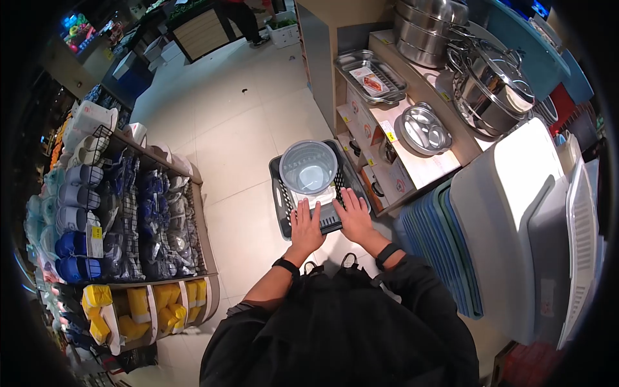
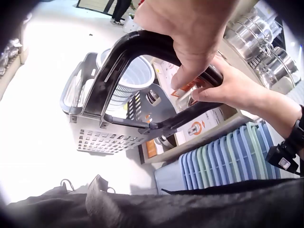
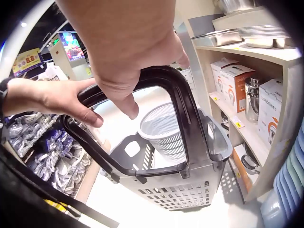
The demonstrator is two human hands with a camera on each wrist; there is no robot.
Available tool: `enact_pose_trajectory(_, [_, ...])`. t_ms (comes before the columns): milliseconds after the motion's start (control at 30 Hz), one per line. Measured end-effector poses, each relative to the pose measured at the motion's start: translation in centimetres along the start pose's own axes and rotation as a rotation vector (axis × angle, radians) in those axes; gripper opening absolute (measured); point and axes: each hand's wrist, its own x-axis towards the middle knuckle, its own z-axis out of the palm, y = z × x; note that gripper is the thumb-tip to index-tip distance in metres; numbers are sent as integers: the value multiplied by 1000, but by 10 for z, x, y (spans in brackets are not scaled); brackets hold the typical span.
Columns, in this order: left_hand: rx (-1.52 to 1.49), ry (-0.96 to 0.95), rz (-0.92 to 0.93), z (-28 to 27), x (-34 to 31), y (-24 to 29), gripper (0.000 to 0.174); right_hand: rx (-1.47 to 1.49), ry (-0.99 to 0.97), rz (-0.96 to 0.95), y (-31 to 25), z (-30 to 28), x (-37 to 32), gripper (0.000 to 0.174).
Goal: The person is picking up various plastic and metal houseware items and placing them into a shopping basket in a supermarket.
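My left hand (image 1: pixel 306 229) and right hand (image 1: pixel 358 219) rest side by side on the black handle (image 3: pixel 191 118) of a grey plastic shopping basket (image 1: pixel 277 193). Their fingers reach forward, mostly straight, in the head view. Both thumbs hang on the near side of the bar in the wrist views. Inside the basket, a round, pale slotted plastic strainer (image 3: pixel 161 126) stands on top of a white item (image 1: pixel 316 197), whose kind is hidden. The basket's perforated wall (image 2: pixel 102 140) shows below the handle.
On the right, a shelf holds steel trays (image 1: pixel 371 77), a divided round dish (image 1: pixel 423 129) and large pots (image 1: pixel 493 87). Stacked blue and green plastic tubs (image 1: pixel 445 248) stand nearer me. Slippers (image 1: pixel 78 213) fill a rack on the left. A person (image 1: pixel 242 19) stands far ahead.
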Motion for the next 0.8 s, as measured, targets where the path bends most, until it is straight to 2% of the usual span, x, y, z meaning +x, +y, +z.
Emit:
enact_pose_trajectory(67, [29, 39, -36, 1, 12, -7, 101, 0, 8, 7, 0, -4, 14, 58])
enact_pose_trajectory(133, [-150, -151, -102, 2, 25, -21, 100, 98, -62, 13, 4, 5, 28, 56])
enact_pose_trajectory(167, [-163, -113, -88, 3, 30, -27, 89, 82, -62, 8, 7, 9, 34, 52])
enact_pose_trajectory(200, [-165, -109, -88, -1, 39, -28, 89, 62, -60, 5, 11, 12, 40, 48])
enact_pose_trajectory(267, [-254, -512, -275, -9, 59, -29, 70, 36, -123, 32, 19, 20, 54, 48])
enact_pose_trajectory(300, [-184, -415, -218, -7, 62, -31, 63, 19, -188, 64, 20, 20, 61, 48])
enact_pose_trajectory(333, [-186, -411, -205, -4, 66, -35, 63, 10, -182, 73, 21, 20, 66, 48])
enact_pose_trajectory(400, [-156, -459, -200, -5, 78, -43, 63, -134, 39, 31, 21, 20, 76, 47])
enact_pose_trajectory(467, [-165, -493, -181, -8, 92, -48, 59, -163, 56, 46, 22, 18, 87, 47])
enact_pose_trajectory(533, [-159, -565, -148, -8, 105, -53, 57, 44, -229, 182, 23, 13, 101, 48])
enact_pose_trajectory(567, [-183, -679, -180, -10, 115, -54, 63, 164, -551, 338, 25, 2, 116, 52])
enact_pose_trajectory(600, [-187, -678, -164, -7, 121, -58, 63, 157, -546, 353, 25, 5, 120, 52])
enact_pose_trajectory(667, [-162, -395, -113, -1, 125, -68, 75, -164, -113, 124, 25, 13, 125, 48])
enact_pose_trajectory(700, [-149, -227, -64, 0, 127, -72, 89, -186, -34, 93, 25, 13, 131, 49])
enact_pose_trajectory(800, [-123, -130, -66, 1, 137, -86, 92, -126, -62, 130, 22, 16, 153, 48])
